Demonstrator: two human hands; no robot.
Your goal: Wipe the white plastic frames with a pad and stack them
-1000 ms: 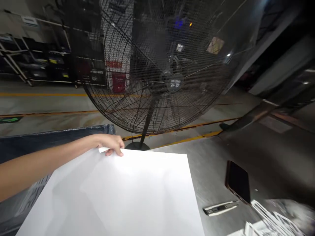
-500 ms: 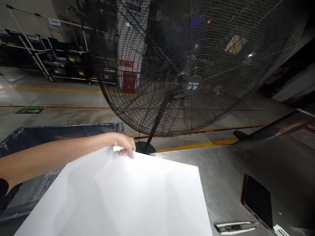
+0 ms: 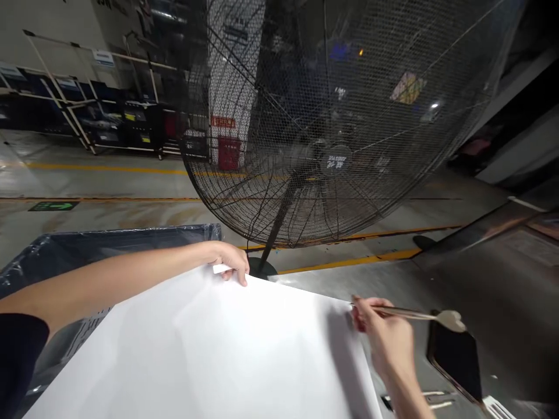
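Note:
A large white sheet [image 3: 209, 355] lies across the steel table [image 3: 393, 285]. My left hand [image 3: 231, 261] is stretched out to the sheet's far left corner and pinches it, the corner folded up under the fingers. My right hand [image 3: 382, 337] is at the sheet's far right corner, closed on a thin pale stick-like tool [image 3: 419, 315] with a heart-shaped end that points right. Whether it also touches the sheet's edge is unclear.
A big black floor fan [image 3: 336, 116] stands just beyond the table. A dark phone [image 3: 454, 355] and a white utility knife [image 3: 430, 400] lie at the right. A bin lined with dark plastic [image 3: 105, 241] sits at the left. Racks line the far wall.
My right hand has come into view at the sheet's far right corner, holding the thin tool. My left hand keeps its pinch on the far left corner. The view shifted slightly.

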